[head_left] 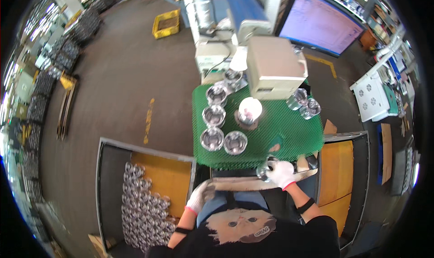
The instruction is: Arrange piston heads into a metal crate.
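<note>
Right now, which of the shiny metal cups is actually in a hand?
The metal cup at the green mat's near edge, gripped by the gloved right hand. The other cups stand untouched on the mat.

Green mesh mat [289,136] on the bench, shiny metal cups [213,115] lined up on it, beige machine box [273,68] above, lit monitor [321,23] behind, yellow crate [166,24] on the floor, bin of metal parts [142,204] at left.

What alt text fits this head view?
A seated person's gloved right hand grips a shiny metal cup at the near edge of a green mat holding more cups; the gloved left hand rests by the lap.
</note>
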Demonstrator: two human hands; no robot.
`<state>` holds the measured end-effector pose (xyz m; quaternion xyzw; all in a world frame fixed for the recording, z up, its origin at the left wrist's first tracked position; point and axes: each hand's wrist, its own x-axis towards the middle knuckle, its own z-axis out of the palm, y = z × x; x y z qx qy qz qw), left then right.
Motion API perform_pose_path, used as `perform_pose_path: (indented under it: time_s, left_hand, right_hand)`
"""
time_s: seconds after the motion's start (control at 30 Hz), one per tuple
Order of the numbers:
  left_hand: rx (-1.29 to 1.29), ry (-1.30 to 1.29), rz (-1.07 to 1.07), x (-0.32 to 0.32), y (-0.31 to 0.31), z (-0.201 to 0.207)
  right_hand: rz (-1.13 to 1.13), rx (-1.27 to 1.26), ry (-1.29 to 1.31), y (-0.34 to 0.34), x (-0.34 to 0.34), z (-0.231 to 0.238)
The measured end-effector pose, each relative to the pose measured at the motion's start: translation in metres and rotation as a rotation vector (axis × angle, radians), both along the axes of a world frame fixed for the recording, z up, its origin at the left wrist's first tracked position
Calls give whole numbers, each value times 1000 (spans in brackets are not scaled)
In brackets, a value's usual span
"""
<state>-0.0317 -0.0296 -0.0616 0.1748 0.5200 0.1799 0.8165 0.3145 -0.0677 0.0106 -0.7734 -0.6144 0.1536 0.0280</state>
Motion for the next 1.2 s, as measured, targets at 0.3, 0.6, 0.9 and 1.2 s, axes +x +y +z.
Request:
perform_pose_path:
  time_s: [0.3,0.6,0.9,1.2]
  left_hand:
    - [1128,4,-342,35,37,79]
    - [118,-622,344,41,36,111]
    - [1392,563,-1123,141,54,164]
    - [1604,509,-1148,166,65,110]
  right_hand:
    - [-308,-216,1712,47,-104,98]
    - [-95,-289,1534,46,-86,71]
    - [-586,-408,2345,8,-12,33]
    - [-1239,427,2001,2,118,-37]
